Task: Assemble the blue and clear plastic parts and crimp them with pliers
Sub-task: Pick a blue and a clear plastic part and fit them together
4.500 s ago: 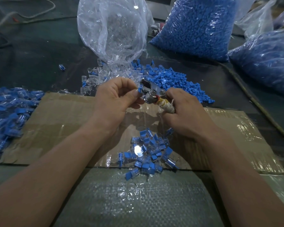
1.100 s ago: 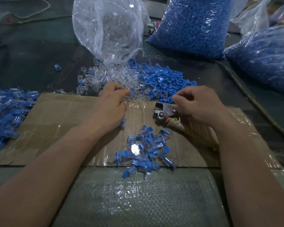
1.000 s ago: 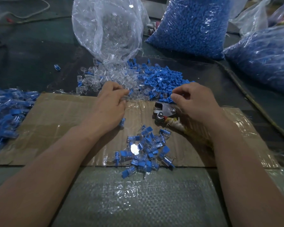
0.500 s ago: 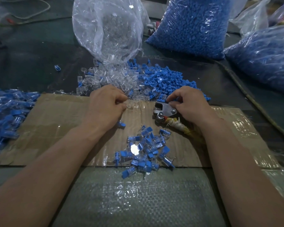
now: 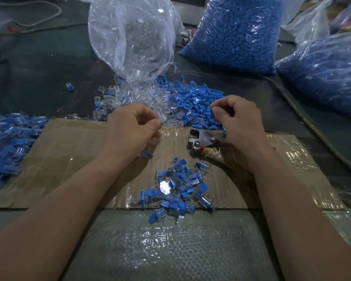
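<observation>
Pinching a blue part [image 5: 211, 115], your right hand [image 5: 241, 126] hung apart from your left hand [image 5: 133, 128], curled on something I could not tell

Head view: worn, wide-angle, above the near edge of the table [image 5: 39, 74].
Facing: forward and down, toward its far side.
Nearness: close over the cardboard sheet [image 5: 69, 155].
</observation>
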A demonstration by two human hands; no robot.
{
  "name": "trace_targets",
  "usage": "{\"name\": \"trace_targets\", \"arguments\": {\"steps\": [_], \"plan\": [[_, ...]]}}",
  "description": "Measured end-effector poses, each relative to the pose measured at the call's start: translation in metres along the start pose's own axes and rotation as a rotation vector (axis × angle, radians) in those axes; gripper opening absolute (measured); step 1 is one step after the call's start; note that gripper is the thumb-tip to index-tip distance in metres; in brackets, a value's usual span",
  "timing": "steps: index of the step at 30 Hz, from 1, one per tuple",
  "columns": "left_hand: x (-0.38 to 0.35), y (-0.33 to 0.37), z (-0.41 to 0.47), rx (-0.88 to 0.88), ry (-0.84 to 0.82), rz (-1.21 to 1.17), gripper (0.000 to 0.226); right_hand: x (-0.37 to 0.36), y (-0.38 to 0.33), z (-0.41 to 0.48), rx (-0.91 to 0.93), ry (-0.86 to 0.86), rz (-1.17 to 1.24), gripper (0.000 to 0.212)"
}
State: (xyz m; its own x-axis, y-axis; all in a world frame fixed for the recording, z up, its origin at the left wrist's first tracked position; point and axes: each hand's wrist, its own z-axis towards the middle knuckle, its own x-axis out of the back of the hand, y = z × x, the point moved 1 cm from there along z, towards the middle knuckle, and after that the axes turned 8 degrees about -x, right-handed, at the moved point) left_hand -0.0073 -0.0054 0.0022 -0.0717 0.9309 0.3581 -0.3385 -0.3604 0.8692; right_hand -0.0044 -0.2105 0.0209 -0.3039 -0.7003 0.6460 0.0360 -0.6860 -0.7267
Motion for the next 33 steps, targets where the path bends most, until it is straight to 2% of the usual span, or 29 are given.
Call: {"name": "trace_targets", "arguments": {"steps": [4,9,14,18,23,26,33], "plan": [[0.001,0.005,-0.002,0.096,-0.01,-0.187,0.009,-0.004,-0.01,-0.007,-0.079,-0.071,0.219,0.022],[0.004,0.013,-0.002,0.188,-0.029,-0.458,0.014,-0.011,-0.022,-0.018,-0.018,-0.13,0.311,0.023],[-0.001,0.015,-0.004,0.138,-0.058,-0.411,0.012,-0.02,-0.035,-0.03,0.145,-0.091,0.295,0.025],[-0.002,0.014,-0.004,0.111,-0.078,-0.379,0.014,-0.025,-0.038,-0.035,0.219,-0.071,0.229,0.016],[-0.004,0.014,-0.006,0.062,-0.076,-0.349,0.015,-0.027,-0.037,-0.035,0.269,-0.024,0.126,0.002],[-0.004,0.015,-0.007,0.05,-0.063,-0.339,0.016,-0.027,-0.037,-0.035,0.286,-0.003,0.117,0.004],[-0.003,0.017,-0.007,0.0,-0.091,-0.291,0.016,-0.029,-0.036,-0.036,0.27,-0.096,0.118,0.01]]}}
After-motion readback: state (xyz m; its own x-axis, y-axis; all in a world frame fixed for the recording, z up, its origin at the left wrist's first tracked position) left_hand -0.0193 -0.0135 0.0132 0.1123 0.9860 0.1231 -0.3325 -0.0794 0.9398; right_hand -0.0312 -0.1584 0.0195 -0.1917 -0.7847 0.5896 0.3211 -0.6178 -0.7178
